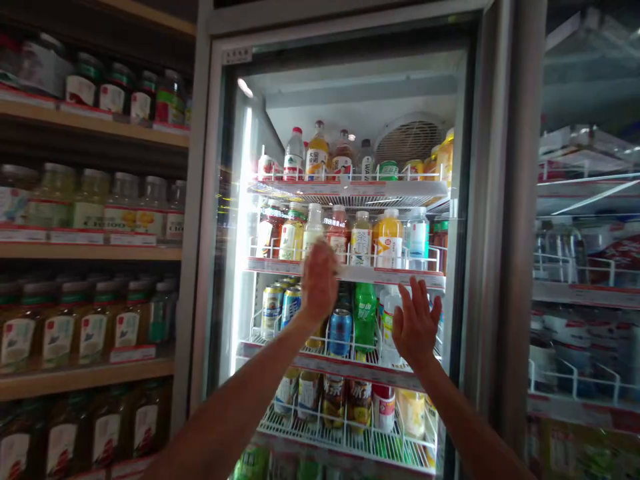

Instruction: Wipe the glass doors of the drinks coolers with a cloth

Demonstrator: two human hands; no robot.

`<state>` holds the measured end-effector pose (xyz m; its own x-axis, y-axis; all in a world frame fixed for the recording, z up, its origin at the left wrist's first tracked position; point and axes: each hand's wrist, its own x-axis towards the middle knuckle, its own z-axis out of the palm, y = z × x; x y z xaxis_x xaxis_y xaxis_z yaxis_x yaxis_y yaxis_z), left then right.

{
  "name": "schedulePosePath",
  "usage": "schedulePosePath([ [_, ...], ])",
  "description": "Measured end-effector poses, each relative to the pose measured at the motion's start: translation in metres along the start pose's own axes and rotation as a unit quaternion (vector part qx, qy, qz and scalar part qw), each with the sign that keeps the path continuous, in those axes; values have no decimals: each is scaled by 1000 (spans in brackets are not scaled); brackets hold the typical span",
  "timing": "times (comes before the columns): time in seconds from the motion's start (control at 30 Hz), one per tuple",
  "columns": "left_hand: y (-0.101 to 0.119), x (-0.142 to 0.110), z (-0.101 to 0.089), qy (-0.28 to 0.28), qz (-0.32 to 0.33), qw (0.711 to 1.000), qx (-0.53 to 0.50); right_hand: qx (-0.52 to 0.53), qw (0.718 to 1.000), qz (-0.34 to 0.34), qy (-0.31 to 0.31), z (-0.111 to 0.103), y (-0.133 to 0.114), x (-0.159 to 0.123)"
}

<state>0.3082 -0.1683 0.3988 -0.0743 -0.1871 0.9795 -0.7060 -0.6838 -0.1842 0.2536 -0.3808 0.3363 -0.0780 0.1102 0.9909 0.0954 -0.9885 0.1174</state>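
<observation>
My left hand (320, 281) is raised in front of a lit drinks fridge (350, 90). Motion smears its fingers, and whether anything is in them is unclear. It covers part of the second shelf's edge, near a pale bottle (314, 223) and a reddish bottle (339, 230). Lower and to the right, my right hand (416, 319) is open with its fingers apart and plainly nothing in its palm. Behind it are a green bottle (365, 317) and a partly hidden clear bottle (391, 327). A blue can (341, 331) stands between the two hands.
Wire-fronted shelves (350, 190) hold rows of bottles and cans. The fridge's metal frame (200, 220) borders wooden shelves (95, 253) of bottled drinks on the left. Another chilled cabinet (585, 293) with packaged goods stands at right.
</observation>
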Motion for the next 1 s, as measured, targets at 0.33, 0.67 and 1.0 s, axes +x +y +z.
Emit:
schedulePosePath([
  [0.33, -31, -9, -10, 165, -69, 979, 97, 12, 1000, -13, -25, -1, 4, -3],
  [0.67, -34, -41, -19, 96, -47, 990, 92, 1, 998, -13, -58, -3, 2, -3],
  [1.0, -15, -74, -4, -24, 87, 995, 33, -18, 999, -15, -49, -2, 1, -5],
])
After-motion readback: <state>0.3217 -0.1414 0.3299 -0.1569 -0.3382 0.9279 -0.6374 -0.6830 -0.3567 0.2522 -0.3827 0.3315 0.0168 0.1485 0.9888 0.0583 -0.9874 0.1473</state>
